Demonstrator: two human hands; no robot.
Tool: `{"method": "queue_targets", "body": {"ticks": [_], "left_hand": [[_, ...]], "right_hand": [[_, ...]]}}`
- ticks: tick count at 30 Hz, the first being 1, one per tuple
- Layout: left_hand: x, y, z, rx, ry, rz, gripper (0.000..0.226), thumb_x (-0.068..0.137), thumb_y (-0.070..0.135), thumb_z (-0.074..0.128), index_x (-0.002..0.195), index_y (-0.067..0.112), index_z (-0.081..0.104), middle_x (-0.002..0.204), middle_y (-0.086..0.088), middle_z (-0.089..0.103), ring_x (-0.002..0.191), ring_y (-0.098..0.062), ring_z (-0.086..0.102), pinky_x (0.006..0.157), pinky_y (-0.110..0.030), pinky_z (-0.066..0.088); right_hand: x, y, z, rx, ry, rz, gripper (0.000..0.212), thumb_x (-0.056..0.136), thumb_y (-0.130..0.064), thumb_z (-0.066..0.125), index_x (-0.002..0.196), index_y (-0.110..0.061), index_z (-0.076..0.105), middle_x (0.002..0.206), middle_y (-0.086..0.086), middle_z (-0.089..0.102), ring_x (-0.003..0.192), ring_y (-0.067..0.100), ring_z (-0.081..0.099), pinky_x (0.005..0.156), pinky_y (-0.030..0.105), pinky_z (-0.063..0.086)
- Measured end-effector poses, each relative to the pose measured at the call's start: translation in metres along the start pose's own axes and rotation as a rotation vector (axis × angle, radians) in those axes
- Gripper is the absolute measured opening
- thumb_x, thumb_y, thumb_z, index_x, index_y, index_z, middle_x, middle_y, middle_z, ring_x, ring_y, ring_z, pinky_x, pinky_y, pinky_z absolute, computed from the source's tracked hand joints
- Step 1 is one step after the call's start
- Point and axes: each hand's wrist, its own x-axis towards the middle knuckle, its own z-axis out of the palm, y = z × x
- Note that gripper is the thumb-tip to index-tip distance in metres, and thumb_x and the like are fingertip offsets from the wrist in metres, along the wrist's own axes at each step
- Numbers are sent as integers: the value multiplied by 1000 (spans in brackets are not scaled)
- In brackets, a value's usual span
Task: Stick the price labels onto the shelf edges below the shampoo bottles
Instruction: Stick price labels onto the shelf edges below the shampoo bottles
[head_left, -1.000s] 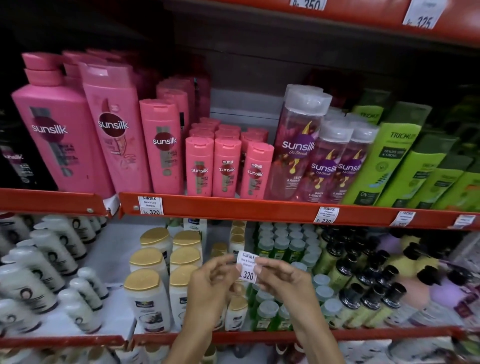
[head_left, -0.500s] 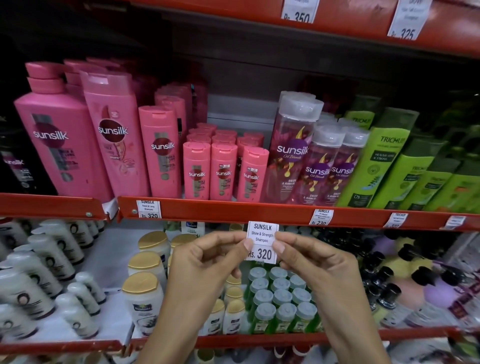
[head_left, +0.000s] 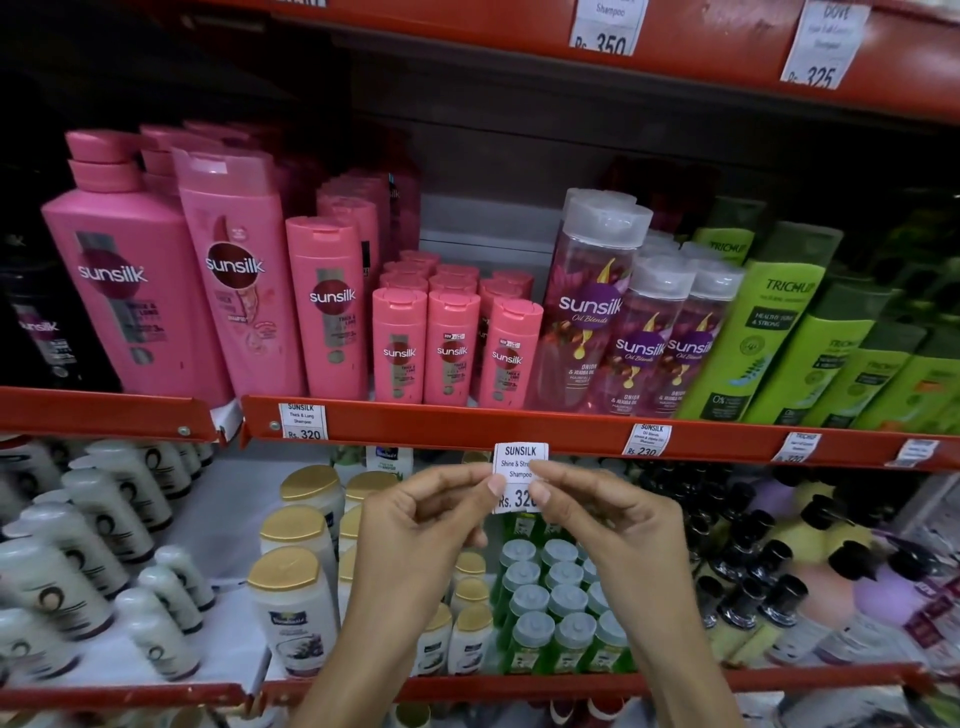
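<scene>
A small white price label (head_left: 519, 470) reading "SUNSILK Shine & Strength Shampoo Rs. 320" is pinched on both sides, by my left hand (head_left: 415, 540) and my right hand (head_left: 613, 535). Its top edge overlaps the lower lip of the red shelf edge (head_left: 467, 423); I cannot tell if it touches. Directly above stand small pink Sunsilk shampoo bottles (head_left: 452, 353). Other labels sit on this edge: one marked 320 (head_left: 303, 421) at the left, one marked 230 (head_left: 648, 439) at the right.
Large pink bottles (head_left: 130, 291), purple Sunsilk bottles (head_left: 592, 306) and green Trichup bottles (head_left: 769, 338) fill the same shelf. Below are white, gold-capped and green bottles. The upper red shelf edge carries labels 350 (head_left: 608, 28) and 325 (head_left: 823, 47).
Both hands have lifted the label from in front of the lower shelf's bottles up to the red shelf edge, and its printed face has turned toward me.
</scene>
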Motion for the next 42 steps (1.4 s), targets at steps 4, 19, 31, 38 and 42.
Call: {"method": "queue_targets", "body": {"ticks": [4,19,31,38,42], "left_hand": [[24,-20,1,70,40,-16,12,76,18,75,87,15,78,70,-4,76,50,-4,59,52,-15,53],[63,-56,-5,496,134,300,28,78,18,77,101,33,72,76,15,75,53,2,60,54,-13,51],[77,-60,-1,733,165,651,26,77,9,77,101,17,76,91,8,74,75,-4,66,69,-5,50],[79,-64,-4,828,195,705,22,78,9,76,99,17,76,87,4,67,64,-9,61,58,-25,55],[80,-63,-3,864,192,738,17,81,17,71,97,14,76,88,1,67,64,-9,59,58,-29,57]], "right_hand": [[20,26,6,-97,39,-74,20,76,-14,77,95,-18,81,95,0,80,92,13,75,82,26,61],[62,70,9,-189,45,-187,21,75,-12,80,93,-23,80,92,-7,79,87,8,75,79,23,61],[76,77,9,-426,142,-447,21,75,-2,81,95,-7,80,87,4,77,81,14,73,71,20,59],[76,85,11,-645,174,-634,18,76,-8,82,93,-10,80,81,2,72,72,15,67,62,25,58],[79,87,11,-668,185,-653,16,76,-10,81,92,-10,81,81,2,73,71,13,67,64,22,58]]}}
